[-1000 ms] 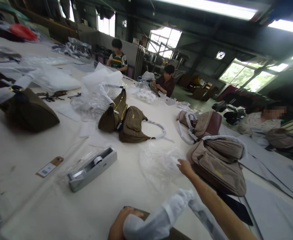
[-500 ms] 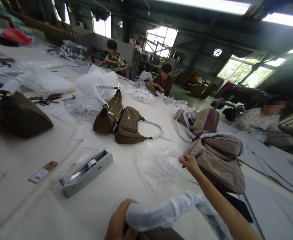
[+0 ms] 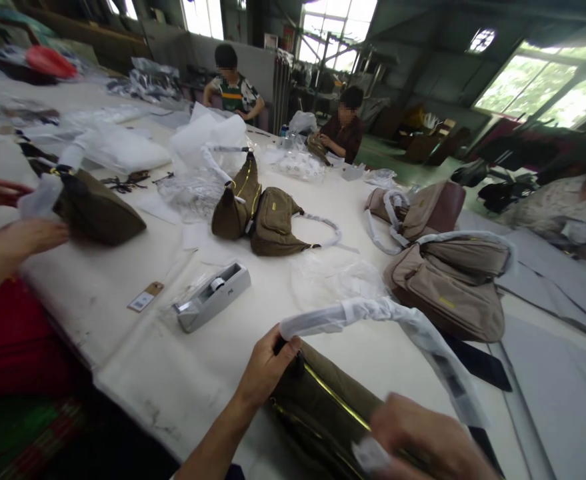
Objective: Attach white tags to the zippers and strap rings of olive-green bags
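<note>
An olive-brown handbag [image 3: 343, 380] with a yellow zipper lies in front of me at the table's near edge. White wrapping covers its strap [image 3: 397, 313], which arches over the bag. My left hand [image 3: 267, 363] is closed around the strap's left end, thumb on top. My right hand [image 3: 417, 433], smeared by motion, is over the bag's zipper side. A small white packet [image 3: 370, 455] shows at its fingers, too blurred to make out fully. Beyond the strap lies crumpled clear plastic [image 3: 337, 273].
A grey tape dispenser [image 3: 213, 297] and a tag [image 3: 145, 297] lie left of centre. More olive bags [image 3: 277, 223] and taupe bags [image 3: 447, 293] stand farther back. At left, a co-worker's hands [image 3: 43, 233] work on another bag [image 3: 97, 207]. Other people sit across the table.
My right hand has come back from the clear plastic to the bag, with the white packet at its fingers. The bag shows more fully. A co-worker's hands have entered at left.
</note>
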Tool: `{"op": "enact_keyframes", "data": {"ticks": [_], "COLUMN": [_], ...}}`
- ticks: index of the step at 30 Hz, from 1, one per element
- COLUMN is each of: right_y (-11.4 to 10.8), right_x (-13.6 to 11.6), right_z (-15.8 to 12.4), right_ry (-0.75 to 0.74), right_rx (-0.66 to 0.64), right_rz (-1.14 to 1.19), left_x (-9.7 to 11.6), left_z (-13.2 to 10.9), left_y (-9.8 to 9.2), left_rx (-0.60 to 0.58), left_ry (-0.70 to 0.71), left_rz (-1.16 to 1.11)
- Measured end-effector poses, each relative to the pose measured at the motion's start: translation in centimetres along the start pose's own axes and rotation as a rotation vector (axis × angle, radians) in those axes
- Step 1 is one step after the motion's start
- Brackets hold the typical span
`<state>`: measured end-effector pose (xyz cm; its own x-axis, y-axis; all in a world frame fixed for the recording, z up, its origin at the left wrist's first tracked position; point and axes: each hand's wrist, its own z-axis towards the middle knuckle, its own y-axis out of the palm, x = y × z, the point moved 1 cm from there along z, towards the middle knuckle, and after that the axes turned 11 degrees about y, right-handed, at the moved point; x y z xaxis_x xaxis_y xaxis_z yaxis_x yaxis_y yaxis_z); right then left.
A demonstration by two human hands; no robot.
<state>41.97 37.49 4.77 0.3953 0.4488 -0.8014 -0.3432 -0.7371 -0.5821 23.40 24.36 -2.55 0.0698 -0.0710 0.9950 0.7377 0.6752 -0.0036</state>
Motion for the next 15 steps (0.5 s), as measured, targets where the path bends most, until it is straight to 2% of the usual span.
{"op": "enact_keyframes", "data": {"ticks": [2,3,6,8,10,12,15], "right_y": [3.4,5.2,9.8,11.7,12.3,12.0,11.0], "right_x": [-1.0,-1.2,-0.7,0.0,0.8,1.2,1.1], "right_z": [0.1,0.5,2.2,2.7,2.7,2.6,2.4], "right_ry": [-0.028,-0.049,-0.204,-0.322,-0.362,-0.309,-0.050], "right_rx": [-0.019,0.020,0.241,0.353,0.421,0.416,0.231], "right_rz": [-0.064,-0.104,-0.209,-0.264,-0.268,-0.180,0.126], "left_x": [0.1,0.2,0.4,0.6,0.6,0.6,0.7], "left_z": [-0.3,-0.6,-2.5,-4.2,-5.8,-6.9,-7.4], "left_y": [-0.2,-0.3,-0.9,-1.1,-1.0,-0.6,0.0], "left_rx": [0.008,0.030,0.237,0.347,0.301,0.202,0.187], "left_ry": [0.014,0.026,0.067,0.053,0.000,-0.052,-0.125], "left_rz": [0.028,0.054,0.203,0.298,0.304,0.226,0.057]}}
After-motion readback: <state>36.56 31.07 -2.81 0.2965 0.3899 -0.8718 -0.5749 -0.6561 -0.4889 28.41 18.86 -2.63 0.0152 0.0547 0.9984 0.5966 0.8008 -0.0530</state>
